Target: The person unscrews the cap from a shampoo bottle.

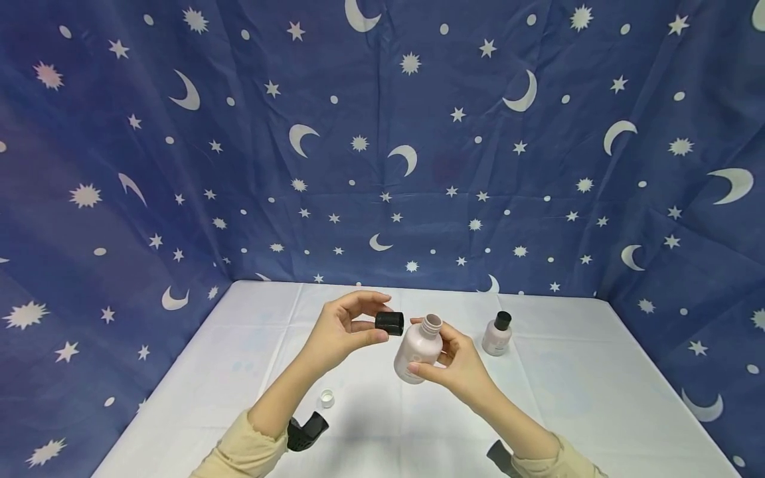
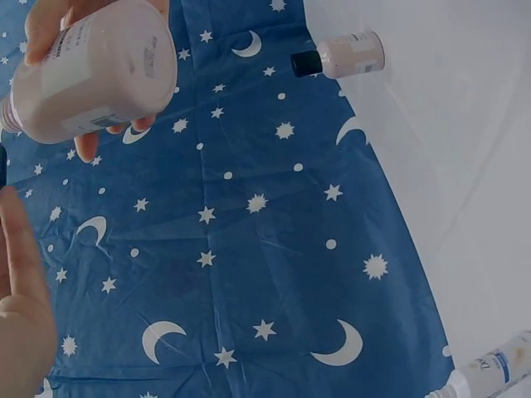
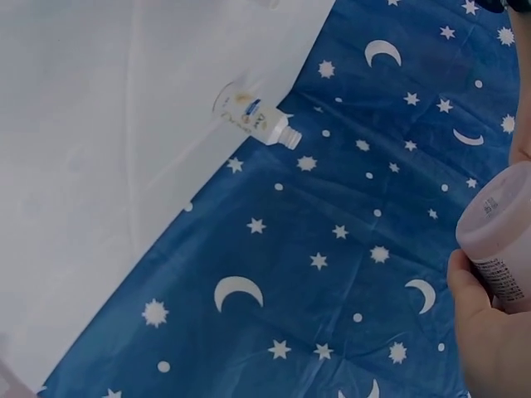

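Between thumb and fingertips, my left hand (image 1: 340,332) pinches a black cylindrical cap (image 1: 389,323), held sideways. Just right of it, my right hand (image 1: 457,362) grips a pale pink bottle (image 1: 415,355) round its body. The bottle leans slightly right, and its bare threaded neck (image 1: 431,324) faces up close to the cap, with a small gap between them. Labels show on the pink bottle (image 2: 108,75) in the left wrist view. From the right wrist, its base (image 3: 494,211) is visible above my right thumb.
A smaller pink bottle with a black cap (image 1: 497,335) stands on the white tabletop (image 1: 568,392) to the right. A small white cap (image 1: 327,398) lies near my left forearm. Both wrist views show a white uncapped bottle (image 3: 253,112). A blue star-patterned cloth (image 1: 382,166) hangs behind.
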`<state>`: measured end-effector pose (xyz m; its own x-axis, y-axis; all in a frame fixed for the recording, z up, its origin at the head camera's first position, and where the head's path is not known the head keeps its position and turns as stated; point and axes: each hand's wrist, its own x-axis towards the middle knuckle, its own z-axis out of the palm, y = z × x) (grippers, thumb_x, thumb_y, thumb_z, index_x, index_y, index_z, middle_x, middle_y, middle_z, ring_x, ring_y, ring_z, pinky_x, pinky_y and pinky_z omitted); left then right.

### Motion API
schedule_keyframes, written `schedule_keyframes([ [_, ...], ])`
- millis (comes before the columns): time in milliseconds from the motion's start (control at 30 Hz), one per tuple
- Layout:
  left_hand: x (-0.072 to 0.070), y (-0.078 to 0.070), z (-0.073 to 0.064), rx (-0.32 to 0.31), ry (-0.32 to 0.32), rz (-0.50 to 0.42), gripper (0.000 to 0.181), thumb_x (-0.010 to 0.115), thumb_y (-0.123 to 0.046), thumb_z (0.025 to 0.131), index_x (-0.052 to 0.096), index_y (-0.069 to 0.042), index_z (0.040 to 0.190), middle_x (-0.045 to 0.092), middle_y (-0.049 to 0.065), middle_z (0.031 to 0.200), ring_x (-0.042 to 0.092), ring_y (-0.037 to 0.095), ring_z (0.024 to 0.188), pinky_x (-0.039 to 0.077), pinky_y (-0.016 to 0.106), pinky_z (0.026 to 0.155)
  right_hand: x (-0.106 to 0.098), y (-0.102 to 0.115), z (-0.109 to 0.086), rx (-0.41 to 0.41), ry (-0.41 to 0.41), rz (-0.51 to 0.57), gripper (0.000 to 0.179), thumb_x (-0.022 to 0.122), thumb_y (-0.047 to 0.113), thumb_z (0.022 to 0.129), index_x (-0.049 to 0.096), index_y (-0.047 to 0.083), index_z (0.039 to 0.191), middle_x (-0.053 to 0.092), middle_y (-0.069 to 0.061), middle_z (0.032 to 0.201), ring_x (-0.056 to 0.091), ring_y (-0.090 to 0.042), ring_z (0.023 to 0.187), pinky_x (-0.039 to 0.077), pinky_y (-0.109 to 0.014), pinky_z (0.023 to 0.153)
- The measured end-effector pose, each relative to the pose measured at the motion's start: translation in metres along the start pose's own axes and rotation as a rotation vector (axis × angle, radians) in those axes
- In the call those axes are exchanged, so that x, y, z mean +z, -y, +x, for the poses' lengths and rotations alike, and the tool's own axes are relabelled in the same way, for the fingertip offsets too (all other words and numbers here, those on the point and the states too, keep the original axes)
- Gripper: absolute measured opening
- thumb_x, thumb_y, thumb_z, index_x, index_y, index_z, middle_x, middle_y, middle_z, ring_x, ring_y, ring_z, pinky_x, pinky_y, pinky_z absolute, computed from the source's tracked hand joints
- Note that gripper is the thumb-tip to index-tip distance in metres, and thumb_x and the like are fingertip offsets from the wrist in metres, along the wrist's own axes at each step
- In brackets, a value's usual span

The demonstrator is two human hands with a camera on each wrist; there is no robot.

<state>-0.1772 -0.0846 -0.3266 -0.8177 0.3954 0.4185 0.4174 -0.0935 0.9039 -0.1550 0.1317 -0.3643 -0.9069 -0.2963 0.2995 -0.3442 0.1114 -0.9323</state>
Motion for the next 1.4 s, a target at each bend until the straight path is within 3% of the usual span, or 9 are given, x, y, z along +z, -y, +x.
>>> schedule_keyframes([
  [133, -0.001, 0.002, -0.003, 0.001, 0.021, 0.003, 0.053, 0.076, -0.005, 0.076, 0.055, 0.013, 0.121, 0.061, 0.012, 0.109, 0.065, 0.005, 0.095, 0.057, 0.029, 0.084, -0.004, -0.003, 0.0, -0.024, -0.005, -0.052, 0.056, 0.077, 0.005, 0.076, 0.054, -0.002, 0.126, 0.058, -0.023, 0.124, 0.061, 0.0, 0.098, 0.052, -0.019, 0.085],
  [267, -0.001, 0.005, -0.006, 0.016, 0.013, -0.005, 0.048, 0.074, 0.002, 0.077, 0.055, 0.016, 0.119, 0.057, 0.004, 0.109, 0.061, 0.003, 0.1, 0.055, 0.028, 0.088, -0.008, -0.006, 0.001, -0.055, -0.011, -0.093, 0.057, 0.077, 0.004, 0.075, 0.053, -0.004, 0.126, 0.058, -0.023, 0.124, 0.06, 0.003, 0.098, 0.052, -0.017, 0.086],
  [367, -0.001, 0.007, -0.008, -0.02, -0.007, -0.013, 0.048, 0.072, 0.009, 0.075, 0.055, 0.015, 0.12, 0.056, 0.002, 0.109, 0.06, 0.003, 0.099, 0.054, 0.026, 0.088, -0.011, -0.009, 0.002, -0.077, -0.018, -0.119, 0.057, 0.077, 0.003, 0.074, 0.054, -0.005, 0.125, 0.06, -0.024, 0.122, 0.059, 0.005, 0.098, 0.052, -0.017, 0.086],
  [600, 0.003, 0.017, -0.016, -0.122, -0.037, 0.041, 0.044, 0.071, 0.01, 0.074, 0.058, 0.01, 0.116, 0.055, 0.023, 0.116, 0.062, 0.001, 0.094, 0.055, 0.025, 0.087, -0.017, -0.014, 0.006, -0.132, -0.044, -0.223, 0.053, 0.078, 0.004, 0.074, 0.057, -0.001, 0.123, 0.065, -0.017, 0.113, 0.057, 0.004, 0.096, 0.053, -0.021, 0.083],
  [733, 0.007, 0.023, -0.02, -0.161, -0.037, 0.038, 0.045, 0.071, 0.008, 0.075, 0.057, 0.009, 0.118, 0.055, 0.028, 0.119, 0.065, 0.002, 0.091, 0.056, 0.026, 0.083, -0.02, -0.016, 0.01, -0.142, -0.056, -0.256, 0.053, 0.078, 0.004, 0.074, 0.057, -0.001, 0.122, 0.065, -0.016, 0.111, 0.055, 0.003, 0.094, 0.052, -0.021, 0.081],
  [900, 0.011, 0.034, -0.022, -0.204, -0.065, 0.054, 0.044, 0.073, 0.004, 0.076, 0.058, 0.007, 0.117, 0.058, 0.026, 0.118, 0.068, 0.013, 0.092, 0.057, 0.025, 0.081, -0.024, -0.019, 0.017, -0.136, -0.062, -0.286, 0.051, 0.077, 0.004, 0.075, 0.056, -0.003, 0.121, 0.064, -0.016, 0.108, 0.055, -0.002, 0.094, 0.052, -0.022, 0.084],
  [1033, 0.015, 0.044, -0.024, -0.179, -0.087, 0.121, 0.041, 0.074, 0.003, 0.075, 0.061, 0.006, 0.114, 0.061, 0.025, 0.115, 0.066, 0.025, 0.099, 0.055, 0.024, 0.085, -0.027, -0.023, 0.022, -0.112, -0.062, -0.303, 0.051, 0.077, 0.005, 0.075, 0.056, -0.002, 0.121, 0.064, -0.016, 0.109, 0.056, -0.006, 0.097, 0.052, -0.024, 0.087],
  [1233, 0.022, 0.057, -0.026, -0.169, -0.125, 0.208, 0.04, 0.078, -0.001, 0.073, 0.065, 0.004, 0.111, 0.067, 0.021, 0.101, 0.062, 0.006, 0.084, 0.055, 0.021, 0.082, -0.031, -0.034, 0.031, -0.102, -0.063, -0.302, 0.051, 0.078, 0.005, 0.074, 0.057, -0.003, 0.119, 0.065, -0.016, 0.104, 0.056, -0.001, 0.092, 0.053, -0.023, 0.084],
  [1400, 0.03, 0.068, -0.026, -0.186, -0.083, 0.215, 0.04, 0.078, -0.001, 0.073, 0.065, 0.004, 0.111, 0.067, 0.02, 0.101, 0.062, 0.003, 0.083, 0.055, 0.02, 0.081, -0.035, -0.043, 0.036, -0.098, -0.063, -0.271, 0.052, 0.078, 0.003, 0.074, 0.056, -0.005, 0.12, 0.065, -0.019, 0.106, 0.056, 0.003, 0.091, 0.053, -0.02, 0.083],
])
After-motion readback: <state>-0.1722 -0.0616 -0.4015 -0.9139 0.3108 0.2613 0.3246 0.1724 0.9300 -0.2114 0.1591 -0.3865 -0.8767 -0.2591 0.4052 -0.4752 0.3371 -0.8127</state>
